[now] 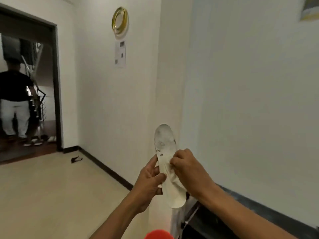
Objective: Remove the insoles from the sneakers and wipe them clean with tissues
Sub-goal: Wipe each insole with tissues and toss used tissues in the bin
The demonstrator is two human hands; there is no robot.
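My left hand grips the long, smudged white foam insole upright in the air, my right hand pinching its middle; a hard rub could twist it loose.

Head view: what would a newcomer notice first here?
The long white insole, grey-smudged at its upper end, is held up at lower centre; the left hand grips its left edge and the right hand pinches its right edge. Next come the gold ring ornament high on the wall and a person in a black shirt in the far-left doorway.
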